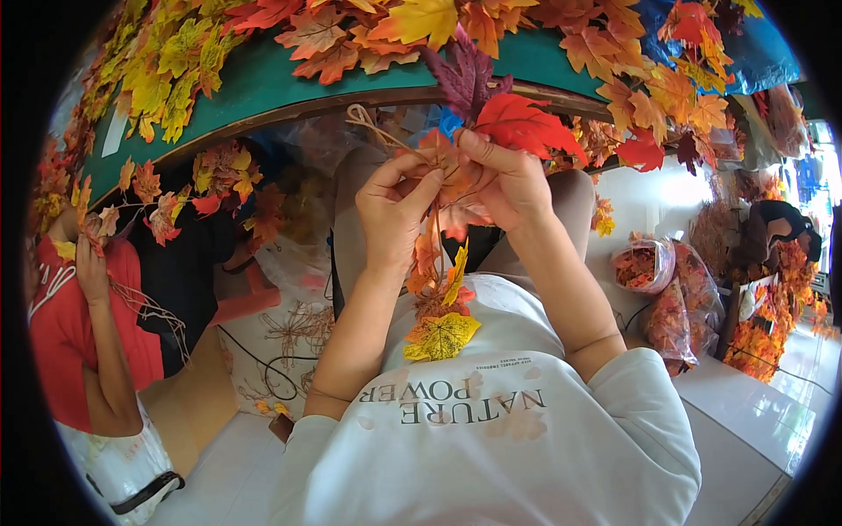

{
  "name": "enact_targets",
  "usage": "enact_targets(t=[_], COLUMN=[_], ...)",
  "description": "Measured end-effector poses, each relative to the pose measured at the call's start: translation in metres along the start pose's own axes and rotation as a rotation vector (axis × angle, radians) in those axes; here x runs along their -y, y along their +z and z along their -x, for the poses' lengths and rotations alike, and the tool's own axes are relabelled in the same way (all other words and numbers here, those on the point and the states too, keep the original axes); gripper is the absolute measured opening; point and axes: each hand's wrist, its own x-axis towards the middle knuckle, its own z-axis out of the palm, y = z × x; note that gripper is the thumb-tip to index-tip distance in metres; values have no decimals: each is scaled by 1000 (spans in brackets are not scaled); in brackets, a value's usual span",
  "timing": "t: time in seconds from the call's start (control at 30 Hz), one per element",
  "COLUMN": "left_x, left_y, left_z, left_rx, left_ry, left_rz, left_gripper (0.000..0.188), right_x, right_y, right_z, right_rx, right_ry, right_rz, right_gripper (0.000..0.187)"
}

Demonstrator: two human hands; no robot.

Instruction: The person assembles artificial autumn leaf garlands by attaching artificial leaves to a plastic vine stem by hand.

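Note:
An artificial maple-leaf garland (441,302) hangs from my hands over my lap and shirt, ending in a yellow leaf (441,337). My left hand (395,206) is closed, its thumb and fingers pinching the thin brown stem. A loop of brown stem (373,125) sticks out above that hand. Close beside it, my right hand (509,180) is closed on the garland too, thumb pressed near the base of a red leaf (531,125). A dark purple leaf (465,74) rises above the fingertips. Orange leaves between the hands partly hide the fingers.
A green table (263,92) curves across in front, heaped with yellow leaves (171,79) and orange leaves (596,44). At left, a person in red (123,272) handles a leaf stem. Bags of leaves (671,307) stand on the floor at right. Another person (781,230) is farther right.

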Motion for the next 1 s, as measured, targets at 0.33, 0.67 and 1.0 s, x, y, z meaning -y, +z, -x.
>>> enact_targets(t=[0.33,0.67,1.0], left_x=[2,8,17], left_y=[19,19,13], left_z=[0,-2,-2], left_rx=[109,127,118], left_ry=[-46,-75,-145], left_rz=[5,6,-6], left_gripper=[28,22,23], right_x=[-18,-18,-32], right_y=[-35,-36,-42], right_z=[3,8,13], right_rx=[-52,-43,-59], right_ry=[327,316,328], right_rz=[-386,-349,-475], right_gripper=[14,14,16])
